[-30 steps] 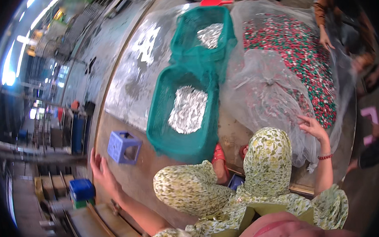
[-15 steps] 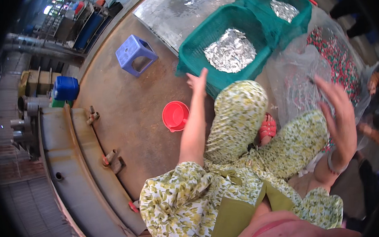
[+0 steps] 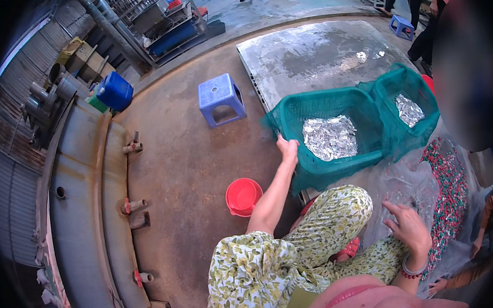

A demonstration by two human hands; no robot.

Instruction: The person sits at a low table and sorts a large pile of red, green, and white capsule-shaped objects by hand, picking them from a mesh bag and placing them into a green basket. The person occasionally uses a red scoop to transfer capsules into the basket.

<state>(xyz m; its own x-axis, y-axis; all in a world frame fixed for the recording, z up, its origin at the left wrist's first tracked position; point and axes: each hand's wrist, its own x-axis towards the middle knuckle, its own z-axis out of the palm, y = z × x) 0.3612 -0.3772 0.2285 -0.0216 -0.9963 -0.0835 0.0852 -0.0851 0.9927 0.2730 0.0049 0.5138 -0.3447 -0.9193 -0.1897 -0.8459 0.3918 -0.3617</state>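
Observation:
My left hand (image 3: 287, 150) is at the near left corner of a green basket (image 3: 333, 97) draped in green netting, its fingers curled on the netted edge. Inside lies a heap of small silvery pieces (image 3: 330, 138), too small to name exactly. A second, smaller green basket (image 3: 398, 81) adjoins on the right with more of them. My right hand (image 3: 407, 226) is raised above my knee, holding nothing, its fingers apart. Beside it a clear plastic sheet (image 3: 398, 187) spreads, bearing many small red, green and white pieces (image 3: 451, 189).
A red basin (image 3: 243, 197) and a blue stool (image 3: 221, 99) stand on the floor to the left. Behind the baskets lies a wet metal platform (image 3: 314, 54). A metal trough with pipes (image 3: 87, 220) runs along the left. Another person's hand (image 3: 438, 286) reaches in at the lower right.
The view has shifted, so the baskets appear lower. My left hand has gone from pointing beside the basket to gripping its netted corner. My right hand has come down nearer my knee.

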